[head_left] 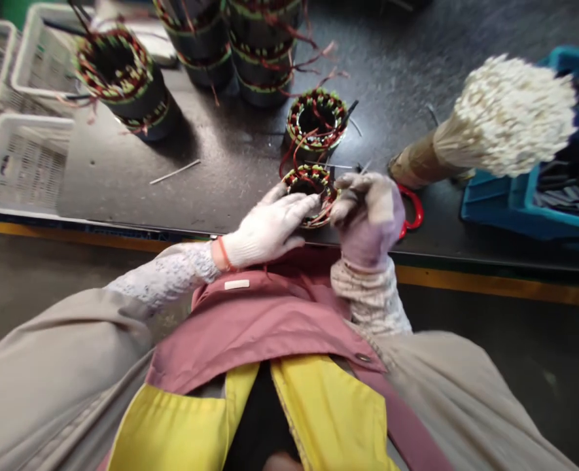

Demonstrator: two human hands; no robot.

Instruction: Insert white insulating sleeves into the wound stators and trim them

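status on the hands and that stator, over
Left hand grips stator. Right hand closed on its wires. Second stator close behind, scissors by right hand.

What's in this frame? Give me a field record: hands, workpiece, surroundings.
left hand: white glove, fingers laid flat over the wound stator
right hand: greyish glove, fingers curled at the stator's rim; what they pinch cannot be told
workpiece place: near edge of dark bench
behind it: second stator, stator stacks
right side: bundle of white sticks, blue bin, red handle
left side: white baskets
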